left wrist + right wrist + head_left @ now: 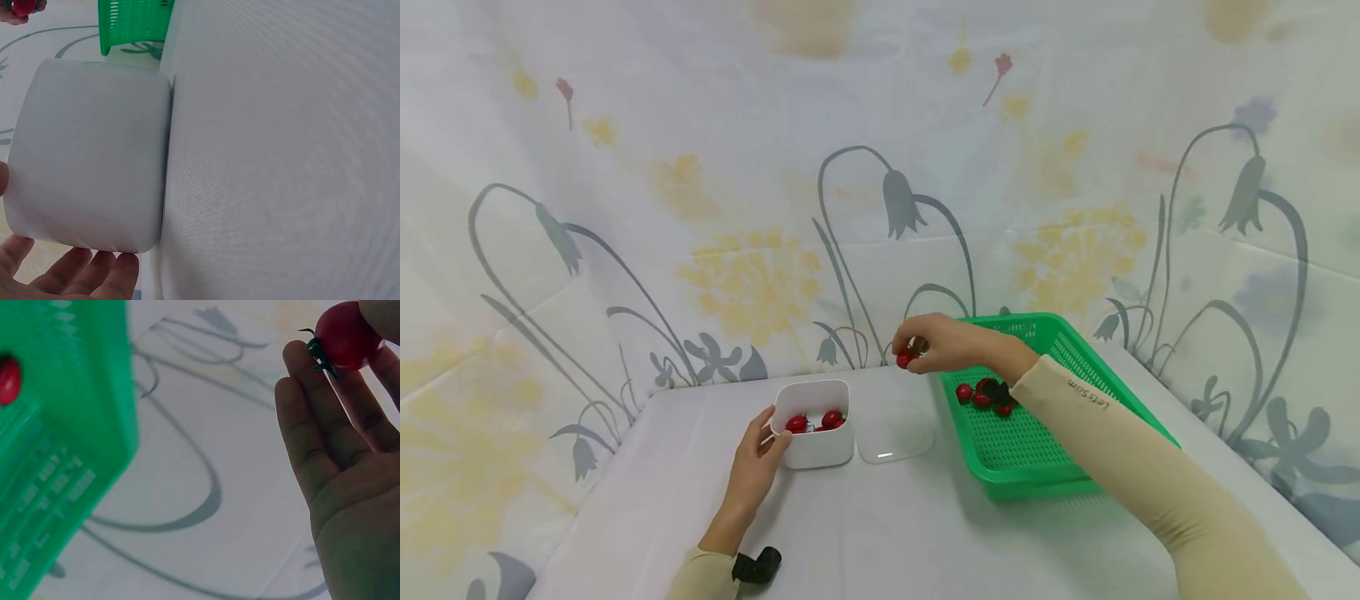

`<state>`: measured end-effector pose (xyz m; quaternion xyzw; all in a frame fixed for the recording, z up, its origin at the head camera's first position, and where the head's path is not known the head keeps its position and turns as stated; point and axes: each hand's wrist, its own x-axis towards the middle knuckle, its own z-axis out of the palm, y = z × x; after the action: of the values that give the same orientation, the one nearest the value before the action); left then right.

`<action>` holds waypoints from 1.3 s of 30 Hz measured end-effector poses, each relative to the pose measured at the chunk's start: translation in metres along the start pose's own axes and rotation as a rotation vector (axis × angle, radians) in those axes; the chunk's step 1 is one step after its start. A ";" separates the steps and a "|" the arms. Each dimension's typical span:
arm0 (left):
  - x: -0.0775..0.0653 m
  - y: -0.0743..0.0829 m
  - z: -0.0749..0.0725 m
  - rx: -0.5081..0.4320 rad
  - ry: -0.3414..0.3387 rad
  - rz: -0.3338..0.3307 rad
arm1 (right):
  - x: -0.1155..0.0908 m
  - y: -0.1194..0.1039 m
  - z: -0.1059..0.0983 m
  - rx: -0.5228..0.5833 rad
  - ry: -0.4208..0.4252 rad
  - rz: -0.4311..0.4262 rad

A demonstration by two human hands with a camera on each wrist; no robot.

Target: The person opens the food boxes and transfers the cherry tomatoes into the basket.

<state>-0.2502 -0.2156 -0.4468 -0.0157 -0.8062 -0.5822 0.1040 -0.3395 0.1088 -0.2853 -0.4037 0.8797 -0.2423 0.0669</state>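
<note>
My right hand (936,343) pinches a red cherry tomato (349,336) between thumb and fingers, raised near the green basket's left back corner. The tomato's green stem shows in the right wrist view. My left hand (758,457) grips the near left corner of a white square container (820,448), thumb at the rim and fingertips (119,275) against its side. Inside the container lie several cherry tomatoes (797,424). More tomatoes (982,401) lie in the green basket (1000,477), partly hidden by the right forearm.
Between container and basket lies a clear, flat lid (895,433) on the white tabletop (887,533). A flower-printed cloth (880,100) hangs behind and along the sides. Near my left wrist sits a black wrist device (758,567).
</note>
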 end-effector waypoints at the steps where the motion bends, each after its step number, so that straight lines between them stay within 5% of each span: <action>1: 0.000 0.000 0.000 -0.002 -0.001 -0.002 | -0.005 0.005 -0.002 -0.004 0.007 0.009; 11: 0.000 0.002 -0.003 -0.002 -0.010 0.001 | -0.045 0.057 -0.011 -0.055 0.026 0.080; 20: 0.000 0.000 -0.003 0.002 -0.013 -0.001 | -0.056 0.089 0.006 -0.155 -0.041 0.139; 30: 0.002 0.001 -0.003 0.004 0.002 0.005 | -0.057 0.107 0.030 -0.151 -0.161 0.214; 39: 0.000 0.001 -0.002 0.007 -0.006 0.000 | -0.059 0.108 0.038 -0.156 -0.187 0.252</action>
<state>-0.2496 -0.2171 -0.4455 -0.0172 -0.8084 -0.5795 0.1015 -0.3616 0.1989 -0.3748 -0.3149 0.9295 -0.1243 0.1466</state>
